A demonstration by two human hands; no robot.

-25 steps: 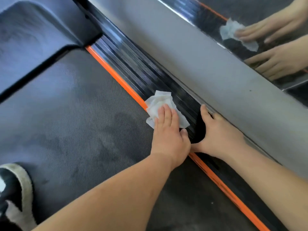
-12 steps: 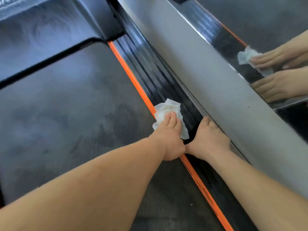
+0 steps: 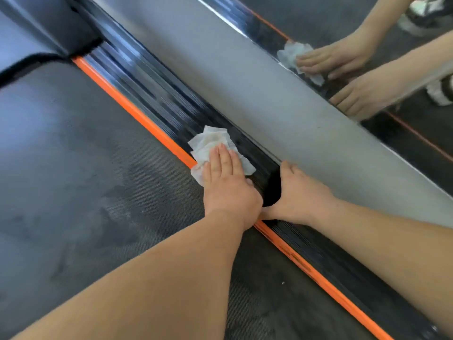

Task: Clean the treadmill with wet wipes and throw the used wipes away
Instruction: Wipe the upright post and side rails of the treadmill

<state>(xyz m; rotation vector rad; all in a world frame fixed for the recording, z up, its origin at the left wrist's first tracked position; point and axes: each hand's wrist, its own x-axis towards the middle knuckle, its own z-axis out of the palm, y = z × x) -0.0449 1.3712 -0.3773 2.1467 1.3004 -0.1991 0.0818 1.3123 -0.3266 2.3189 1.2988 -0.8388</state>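
Left hand: My left hand [image 3: 228, 185] lies flat on a crumpled white wet wipe [image 3: 210, 143]. The fingers [image 3: 221, 160] are straight and side by side, so the palm's weight goes into the cloth rather than into a pinch.
Wipe: It sits on the glossy black ribbed side rail [image 3: 157, 94] of the treadmill, and its left edge touches the orange strip [image 3: 127, 104] that borders the dark grey textured belt [image 3: 85, 168]. Its folds look faintly yellowed, which I take as dirt picked up.
Right hand: My right hand [image 3: 301, 192] holds nothing. It is spread on the same rail just beside the left, fingertips against the pale grey ledge [image 3: 269, 94], most likely propping me up as I lean forward.
Mirror: The wall mirror [image 3: 318, 15] above the ledge reflects both hands and the wipe.
Progress: I judge this to be mid-clean on the rail. The wipe has not yet been thrown away.
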